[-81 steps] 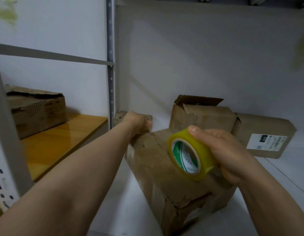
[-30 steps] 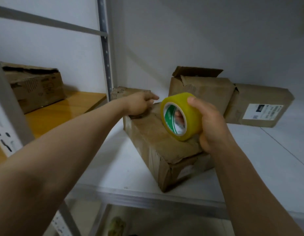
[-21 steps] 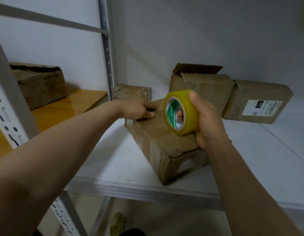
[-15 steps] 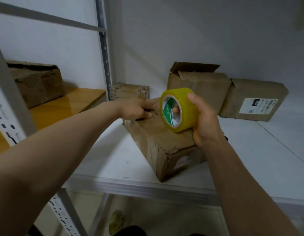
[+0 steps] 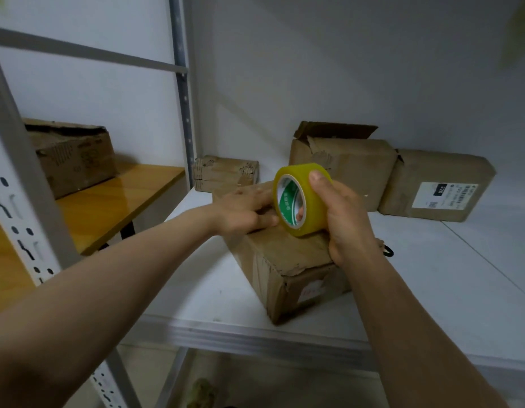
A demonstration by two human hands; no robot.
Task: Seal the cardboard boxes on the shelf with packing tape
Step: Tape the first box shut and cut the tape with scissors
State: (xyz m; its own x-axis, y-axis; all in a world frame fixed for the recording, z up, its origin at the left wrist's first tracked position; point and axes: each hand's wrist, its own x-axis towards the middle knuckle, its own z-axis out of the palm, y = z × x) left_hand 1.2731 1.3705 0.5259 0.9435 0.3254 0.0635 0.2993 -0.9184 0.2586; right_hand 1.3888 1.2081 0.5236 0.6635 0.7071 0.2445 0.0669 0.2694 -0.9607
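A person's two bare arms reach onto a smooth white shelf (image 5: 432, 275). The right hand (image 5: 346, 222) grips the one roll of packing tape (image 5: 314, 213), a thick, glossy, yellowish ring with a green-and-white printed core; its fingers (image 5: 299, 214) curl through the hole and the thumb presses on the outer band. The roll stands on edge over the top of the nearest cardboard box (image 5: 285, 260); whether its lower rim touches the cardboard cannot be told. The left hand (image 5: 240, 214) lies palm down on that box top just left of the roll, fingers straight and close together, pinching nothing. This box is oblong, matte brown and creased, with a ragged top edge and a pale label on its end; it sits at an angle near the shelf's front lip.

There are five cardboard boxes in all, each worn and brown. Four are on the white shelf: the near one; a small low box (image 5: 226, 173) at the back left; an open-flapped box (image 5: 349, 163) behind the roll; a labelled box (image 5: 426, 175) touching its right side. The fifth, a crumpled box (image 5: 73, 154), rests on a glossy orange wooden shelf (image 5: 108, 207) to the left, past a grey perforated metal upright (image 5: 180, 83).
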